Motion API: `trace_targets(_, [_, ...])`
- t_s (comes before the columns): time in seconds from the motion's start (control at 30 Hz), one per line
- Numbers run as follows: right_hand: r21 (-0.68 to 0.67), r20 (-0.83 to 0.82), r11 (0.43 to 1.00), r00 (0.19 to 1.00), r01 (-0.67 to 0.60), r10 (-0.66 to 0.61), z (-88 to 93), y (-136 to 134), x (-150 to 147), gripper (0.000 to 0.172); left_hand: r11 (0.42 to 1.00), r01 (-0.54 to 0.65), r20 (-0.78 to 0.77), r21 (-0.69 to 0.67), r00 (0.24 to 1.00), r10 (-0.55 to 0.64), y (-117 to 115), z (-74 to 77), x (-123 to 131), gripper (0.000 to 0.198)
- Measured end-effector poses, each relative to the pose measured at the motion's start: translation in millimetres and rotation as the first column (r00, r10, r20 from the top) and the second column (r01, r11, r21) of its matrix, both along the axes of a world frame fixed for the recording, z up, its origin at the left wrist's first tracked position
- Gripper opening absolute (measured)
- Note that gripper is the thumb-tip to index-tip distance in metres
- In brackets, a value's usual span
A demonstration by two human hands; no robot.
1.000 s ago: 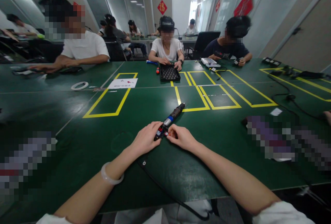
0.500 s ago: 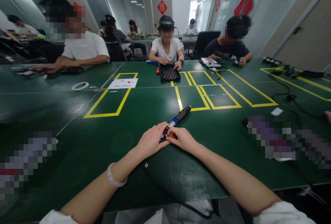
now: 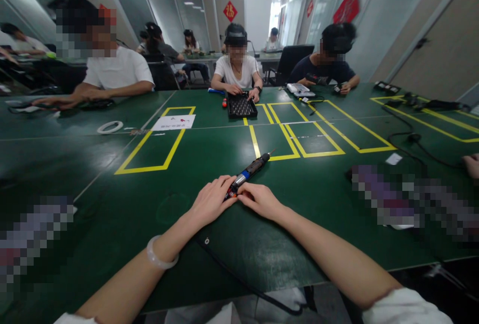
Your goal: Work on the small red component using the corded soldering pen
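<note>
An electric screwdriver [image 3: 249, 170] lies slantwise on the green table, its bit pointing away to the upper right. Its casing looks opened, showing a silver and blue cylinder and small red and orange parts at the near end. My left hand [image 3: 213, 198] is closed over that near end from the left, hiding much of it. My right hand [image 3: 262, 199] is beside the same end, thumb and fingertips drawn together in a pinch; whatever may be between them is too small to make out. A black cord [image 3: 239, 279] runs below my hands toward the table's near edge.
Yellow tape rectangles [image 3: 322, 154] mark the green table [image 3: 149, 224]. Across it, a person works over a black tray [image 3: 242, 109] of small parts. A white tape ring [image 3: 110, 127] and a paper sheet [image 3: 174, 122] lie left; cables [image 3: 411, 137] lie right.
The view has shifted slightly, so everything sits a little further left. My right fingertips have moved slightly off the screwdriver's near end, uncovering an orange part. My left hand stays on it.
</note>
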State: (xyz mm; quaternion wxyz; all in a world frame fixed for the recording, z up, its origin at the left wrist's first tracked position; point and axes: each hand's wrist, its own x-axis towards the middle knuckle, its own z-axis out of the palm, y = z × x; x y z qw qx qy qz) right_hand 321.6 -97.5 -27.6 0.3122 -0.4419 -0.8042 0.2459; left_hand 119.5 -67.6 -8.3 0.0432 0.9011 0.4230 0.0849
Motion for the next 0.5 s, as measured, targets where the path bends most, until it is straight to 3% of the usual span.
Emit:
trace_targets(0.23, [-0.013, 0.027, 1.0, 1.0, -0.014, 0.014, 1.5, 1.3, 3.7, 0.007, 0.979, -0.198, -0.054, 0.044, 0.978, 0.2, 34.9, -0.6, -37.6, 0.056])
trace_targets(0.5, [-0.002, 0.061, 1.0, 0.998, -0.025, 0.025, -2.8, 3.9, 6.0, 0.009, 0.844, -0.537, -0.103, -0.01, 0.84, 0.533, 87.2, -4.1, -130.8, 0.064])
